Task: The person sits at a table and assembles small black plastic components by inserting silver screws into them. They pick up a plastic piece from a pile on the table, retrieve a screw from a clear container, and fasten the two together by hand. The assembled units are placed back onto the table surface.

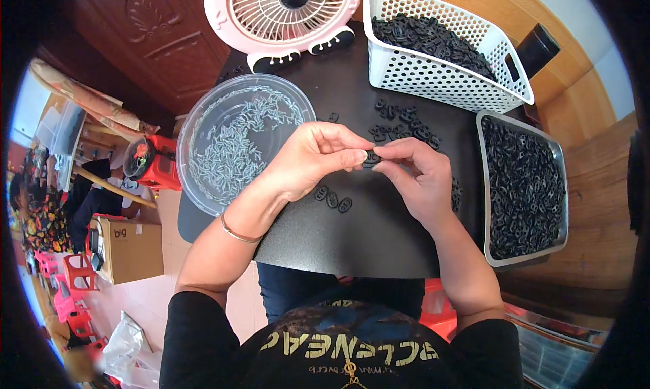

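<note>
Over the middle of the black table (352, 243), my left hand (308, 155) and my right hand (421, 179) meet fingertip to fingertip. Between them is a small black oval plastic piece (370, 159), pinched by thumb and forefinger on either side. Whether a screw is also in the fingers is hidden. Just below my left hand, several like ovals (332, 199) lie in a short row. Beyond my right hand is a loose heap of black pieces (406, 126). Left of my left wrist stands a round clear tub (181, 142) holding many silvery screws (227, 152).
A pink fan (284, 20) stands at the table's far edge. At the far right is a white perforated basket (440, 91) of black pieces, with a black cylinder (537, 49) behind. A metal tray (485, 192) full of black ovals sits to the right. A cardboard box (135, 250) is on the floor.
</note>
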{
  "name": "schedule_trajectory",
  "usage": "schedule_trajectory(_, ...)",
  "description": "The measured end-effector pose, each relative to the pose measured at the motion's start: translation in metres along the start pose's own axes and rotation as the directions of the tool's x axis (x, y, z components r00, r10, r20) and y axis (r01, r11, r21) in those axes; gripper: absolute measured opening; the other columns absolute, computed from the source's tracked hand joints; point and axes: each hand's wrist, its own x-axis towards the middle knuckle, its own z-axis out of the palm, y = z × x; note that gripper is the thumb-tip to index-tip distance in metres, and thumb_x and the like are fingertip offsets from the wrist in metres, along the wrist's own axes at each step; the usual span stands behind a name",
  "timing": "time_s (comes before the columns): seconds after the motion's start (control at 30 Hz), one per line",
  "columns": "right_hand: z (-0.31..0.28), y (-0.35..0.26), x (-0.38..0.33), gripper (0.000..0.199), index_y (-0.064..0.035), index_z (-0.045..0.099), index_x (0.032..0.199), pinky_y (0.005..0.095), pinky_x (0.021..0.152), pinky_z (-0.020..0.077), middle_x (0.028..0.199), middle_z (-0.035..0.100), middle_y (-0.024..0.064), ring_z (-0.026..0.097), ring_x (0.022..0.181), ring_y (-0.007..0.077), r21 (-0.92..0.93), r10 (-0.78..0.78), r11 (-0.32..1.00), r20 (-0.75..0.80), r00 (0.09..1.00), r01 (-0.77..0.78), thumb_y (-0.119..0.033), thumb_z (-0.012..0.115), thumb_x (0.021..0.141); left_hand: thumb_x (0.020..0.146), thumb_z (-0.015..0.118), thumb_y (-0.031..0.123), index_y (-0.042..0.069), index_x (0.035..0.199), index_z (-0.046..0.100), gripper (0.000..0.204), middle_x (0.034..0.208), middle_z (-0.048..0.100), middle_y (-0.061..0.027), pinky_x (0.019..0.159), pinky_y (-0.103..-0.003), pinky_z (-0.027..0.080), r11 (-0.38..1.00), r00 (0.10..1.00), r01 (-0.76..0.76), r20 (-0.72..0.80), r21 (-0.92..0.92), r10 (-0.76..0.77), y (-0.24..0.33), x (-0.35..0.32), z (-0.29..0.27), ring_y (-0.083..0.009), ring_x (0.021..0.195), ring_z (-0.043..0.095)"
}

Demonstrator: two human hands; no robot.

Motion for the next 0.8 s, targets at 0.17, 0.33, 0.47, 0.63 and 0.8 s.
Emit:
schedule_trajectory(0.17, -0.001, -0.002, 0.002, 0.019, -0.0002, 0.060, 0.090, 0.0245, 0.068, 0.0501, 0.082, 0.062, 0.0071, 0.061, 0.074, 0.0121, 0.045, 0.088, 0.995, 0.012, 0.996, -0.088, 0.003, 0.065, 0.072, 0.079, 0.062, 0.003, -0.002, 0.093, 0.062, 0.016, 0.079, 0.062, -0.0052, 0.063, -0.020, 0.047, 0.998, 0.997, -0.064, -0.038, 0.016, 0.065, -0.001, 0.000, 0.003, -0.0083, 0.070, 0.056)
schedule_trajectory(0.33, -0.001, 0.002, 0.001, 0.020, 0.0002, 0.057, 0.093, 0.0245, 0.072, 0.0486, 0.084, 0.060, 0.0067, 0.060, 0.078, 0.0118, 0.156, 0.081, 0.984, 0.012, 0.997, -0.082, 0.004, 0.062, 0.074, 0.074, 0.066, 0.003, -0.001, 0.095, 0.064, 0.022, 0.076, 0.060, -0.0034, 0.060, -0.020, 0.044, 0.921, 0.958, -0.264, -0.029, 0.288, 0.284, 0.007, -0.002, 0.014, -0.0087, 0.068, 0.053)
schedule_trajectory(0.47, -0.001, 0.003, 0.000, 0.018, -0.0003, 0.055, 0.094, 0.0230, 0.072, 0.0468, 0.085, 0.058, 0.0044, 0.057, 0.078, 0.0095, 0.251, 0.109, 0.962, 0.022, 0.994, -0.111, 0.003, 0.060, 0.076, 0.066, 0.069, 0.001, 0.001, 0.095, 0.065, 0.029, 0.072, 0.060, -0.0048, 0.058, -0.022, 0.043, 0.440, 0.799, -0.501, 0.204, 0.745, 0.565, 0.009, 0.001, 0.012, -0.0124, 0.065, 0.053)
schedule_trajectory(0.63, -0.002, -0.001, 0.001, 0.014, -0.0019, 0.054, 0.093, 0.0195, 0.067, 0.0444, 0.085, 0.056, 0.0022, 0.055, 0.076, 0.0055, 0.337, 0.198, 0.917, 0.082, 0.977, -0.214, -0.001, 0.059, 0.079, 0.066, 0.069, 0.003, 0.005, 0.096, 0.064, 0.030, 0.075, 0.059, -0.0080, 0.056, -0.028, 0.046, 0.310, 0.777, -0.496, 0.254, 0.811, 0.577, 0.006, -0.001, 0.012, -0.0195, 0.064, 0.057)
schedule_trajectory(0.8, 0.002, -0.002, 0.000, 0.008, -0.0021, 0.055, 0.087, 0.0182, 0.064, 0.0428, 0.080, 0.057, 0.0012, 0.053, 0.071, 0.0038, 0.333, 0.292, 0.893, 0.082, 0.953, -0.303, -0.005, 0.059, 0.080, 0.065, 0.069, 0.005, 0.004, 0.091, 0.063, 0.027, 0.073, 0.058, -0.0084, 0.056, -0.030, 0.046, 0.321, 0.794, -0.462, 0.224, 0.827, 0.564, 0.005, -0.002, 0.015, -0.0214, 0.063, 0.056)
